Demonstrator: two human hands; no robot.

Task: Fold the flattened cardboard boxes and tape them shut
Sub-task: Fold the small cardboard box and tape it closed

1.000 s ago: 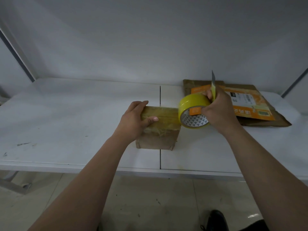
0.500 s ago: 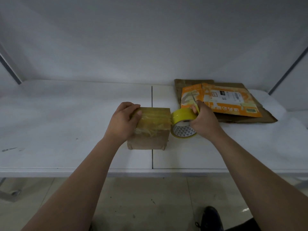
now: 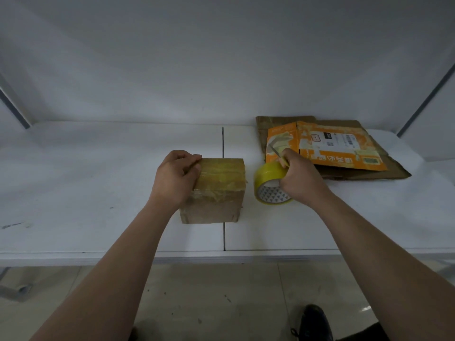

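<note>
A small brown cardboard box stands folded on the white table, yellowish tape running across its top. My left hand rests on the box's upper left edge with the fingers curled over it. Just right of the box, my right hand grips a roll of yellow tape together with a thin blade that points up and to the left. A small gap separates the roll from the box. Flattened boxes lie at the back right: an orange printed one on top of brown ones.
A dark seam splits the tabletop and runs under the box. A white wall stands behind the table. Slanted grey posts frame both far sides. Below the table's front edge is a tiled floor with my dark shoe.
The tape roll has come away from the box and dropped lower to its right. The blade has tilted from upright to slanting left. My left hand has slid to the box's left edge.
</note>
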